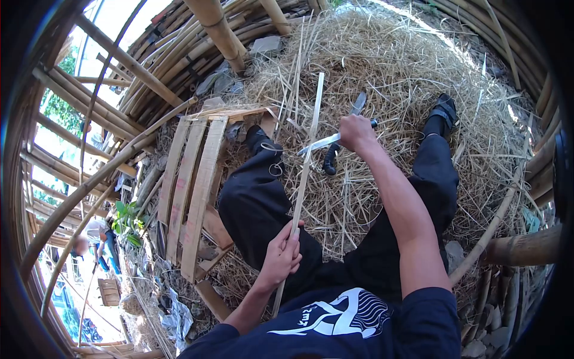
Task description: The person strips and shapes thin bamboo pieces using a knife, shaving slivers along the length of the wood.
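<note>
A long, pale bamboo strip [315, 113] slants upward from my lap. My left hand [282, 257] is closed around its lower part, near my thigh. Farther up, my right hand [357, 133] grips a knife [323, 143], whose dark handle end pokes out on the right. The knife's blade points left and crosses the strip, apparently touching its edge. Beneath my right hand lies a second knife [329, 160] on the straw, its black handle toward me and its blade showing beyond my fist. My hand hides its middle.
Straw and thin shavings [371, 66] cover the ground between my legs. A wooden slatted crate [194, 185] stands left of my knee. Bamboo poles [128, 66] frame the left and back, and a thick pole [526, 246] juts in at right. Another person [98, 236] is outside at far left.
</note>
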Motion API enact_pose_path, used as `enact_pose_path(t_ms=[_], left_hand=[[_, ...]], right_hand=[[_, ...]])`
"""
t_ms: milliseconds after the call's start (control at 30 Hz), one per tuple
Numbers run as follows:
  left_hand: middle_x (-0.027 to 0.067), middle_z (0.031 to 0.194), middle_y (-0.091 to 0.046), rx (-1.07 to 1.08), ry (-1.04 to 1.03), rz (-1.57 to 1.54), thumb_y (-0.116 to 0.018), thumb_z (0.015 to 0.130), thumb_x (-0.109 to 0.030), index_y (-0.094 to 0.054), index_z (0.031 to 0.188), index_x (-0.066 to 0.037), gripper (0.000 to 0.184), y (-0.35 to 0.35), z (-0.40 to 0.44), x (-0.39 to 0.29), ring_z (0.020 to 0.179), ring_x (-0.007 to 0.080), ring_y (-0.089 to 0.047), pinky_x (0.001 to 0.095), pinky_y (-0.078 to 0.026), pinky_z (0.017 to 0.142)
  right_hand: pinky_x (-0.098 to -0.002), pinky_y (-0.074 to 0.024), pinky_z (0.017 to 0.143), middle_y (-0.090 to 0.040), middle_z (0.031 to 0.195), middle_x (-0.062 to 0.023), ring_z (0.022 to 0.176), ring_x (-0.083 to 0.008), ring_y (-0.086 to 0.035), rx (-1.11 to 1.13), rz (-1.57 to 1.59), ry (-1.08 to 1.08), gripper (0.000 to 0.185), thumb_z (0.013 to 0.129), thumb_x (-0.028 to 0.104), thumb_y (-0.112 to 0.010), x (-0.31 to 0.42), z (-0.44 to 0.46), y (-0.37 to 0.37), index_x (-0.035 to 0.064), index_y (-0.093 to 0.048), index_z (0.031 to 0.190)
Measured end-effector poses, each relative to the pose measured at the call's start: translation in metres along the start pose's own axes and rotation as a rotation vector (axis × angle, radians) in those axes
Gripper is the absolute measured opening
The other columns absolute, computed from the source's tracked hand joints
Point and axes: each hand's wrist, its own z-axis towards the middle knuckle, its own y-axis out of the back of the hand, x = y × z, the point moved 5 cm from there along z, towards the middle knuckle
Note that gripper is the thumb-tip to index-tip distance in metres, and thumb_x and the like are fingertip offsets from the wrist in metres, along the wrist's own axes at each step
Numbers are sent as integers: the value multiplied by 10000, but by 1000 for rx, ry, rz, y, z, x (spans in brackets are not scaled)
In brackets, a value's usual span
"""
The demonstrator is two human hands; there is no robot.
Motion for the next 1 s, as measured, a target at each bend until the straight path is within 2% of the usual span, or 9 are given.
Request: enact_pose_path(t_ms=[333,400,467,500,533,667,767,900,1000], left_hand=[[-56,577,-278,1,7,65,-398,1019,-198,-393,1341,-109,334,8,9,0,391,12,-248,178,-239,351],[-55,577,-279,0,-43,68,-396,1019,-197,-390,1349,-109,342,16,11,-14,390,9,-252,172,-246,352],[-55,581,-284,9,-59,69,-394,1019,-195,-378,1366,-109,357,25,16,-26,390,5,-252,168,-249,353],[-55,584,-287,25,-56,64,-393,1019,-193,-372,1373,-110,364,28,19,-30,390,6,-252,169,-248,351],[-54,586,-289,43,-52,59,-392,1019,-191,-366,1380,-111,370,30,20,-32,389,6,-251,170,-248,350],[-53,586,-287,58,-72,-2,-396,1018,-186,-362,1382,-100,375,32,25,-35,391,11,-249,172,-242,350],[-53,585,-283,47,-67,-9,-397,1018,-184,-362,1381,-97,375,30,27,-38,393,12,-247,173,-239,353],[-53,582,-290,59,-86,-18,-395,1019,-187,-366,1379,-99,372,30,28,-41,392,14,-248,173,-236,356],[-53,603,-319,49,-97,64,-398,1019,-193,-384,1368,-93,364,32,30,-47,391,14,-255,172,-247,358]], right_hand=[[-413,-554,753,-680,837,-220,817,-341,-680,140,102,-123,204,701,162,-637,-3,-12,-13,8,-707,815],[-388,-549,643,-671,744,-204,686,-307,-676,141,124,-109,251,695,207,-670,-12,1,-41,-37,-678,754],[-364,-490,509,-629,645,-169,543,-249,-613,474,519,93,351,704,264,-697,-6,6,-68,-80,-629,688],[-348,-421,441,-572,580,-126,478,-213,-540,735,755,-85,426,711,303,-711,1,-10,-57,-100,-589,648],[-348,-421,441,-572,580,-126,478,-213,-540,742,752,-79,426,711,303,-711,9,-17,-47,-100,-589,648],[-384,-484,539,-608,632,-161,576,-288,-619,454,552,-88,407,775,307,-675,31,-36,-7,-92,-613,724],[-455,-479,766,-645,840,-212,838,-371,-624,209,482,81,348,834,306,-640,65,-62,32,-34,-610,899],[-464,-458,712,-628,800,-236,797,-408,-604,-41,448,347,244,901,192,-559,76,-71,27,-51,-548,883],[-509,-468,691,-616,789,-254,789,-423,-603,-54,456,287,258,886,214,-556,73,-68,24,-43,-532,879]])
